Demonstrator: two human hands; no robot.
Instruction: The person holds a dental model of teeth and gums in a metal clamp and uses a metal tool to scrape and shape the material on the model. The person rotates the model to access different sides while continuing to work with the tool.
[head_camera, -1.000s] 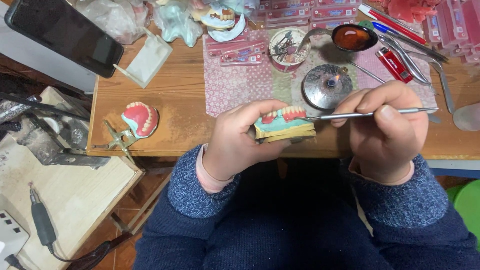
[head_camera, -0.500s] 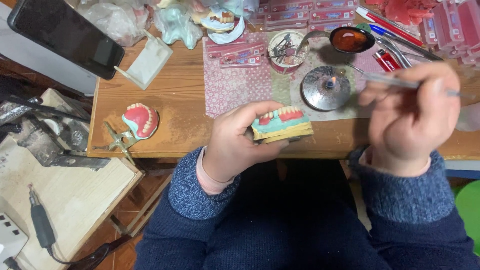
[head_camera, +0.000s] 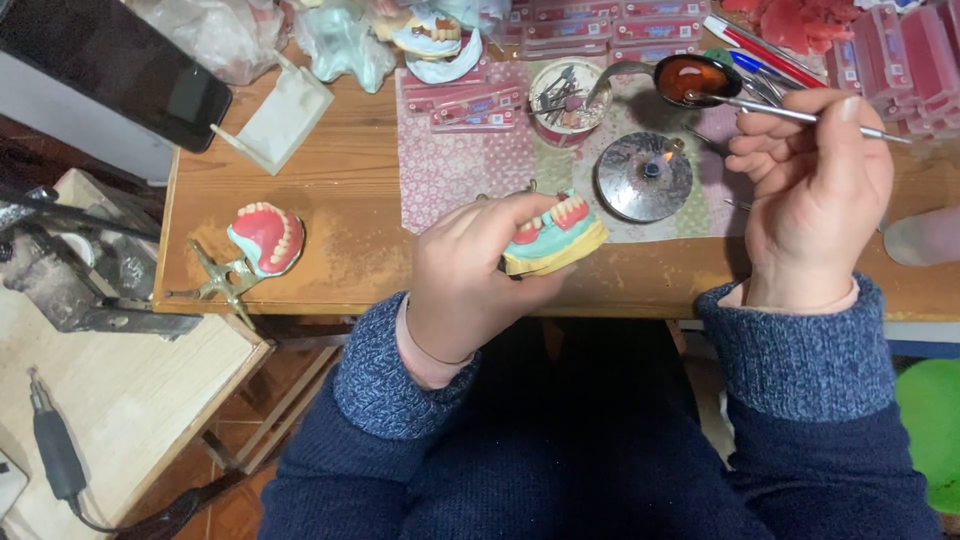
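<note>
My left hand (head_camera: 475, 275) grips a denture model (head_camera: 555, 235): a yellow plaster base with a teal and pink gum part and white teeth, held over the near edge of the wooden table (head_camera: 350, 190). My right hand (head_camera: 815, 185) holds a thin metal wax tool (head_camera: 790, 112). Its tip reaches into a dark ladle of melted reddish wax (head_camera: 695, 78) at the back of the table. A small round metal burner (head_camera: 643, 176) with a tiny flame stands between the two hands.
A second pink denture on a brass articulator (head_camera: 255, 250) lies at the table's left. Behind are a cup of small burs (head_camera: 562, 98), pink tooth strips (head_camera: 575, 25), pens, red wax pieces (head_camera: 810, 20), a black tablet (head_camera: 105, 60), a white block (head_camera: 280, 120) and a patterned cloth (head_camera: 455, 165).
My right hand has lifted the metal tool away from the denture model and carried it up and to the right, its tip now in the wax ladle. The left hand stays holding the model.
</note>
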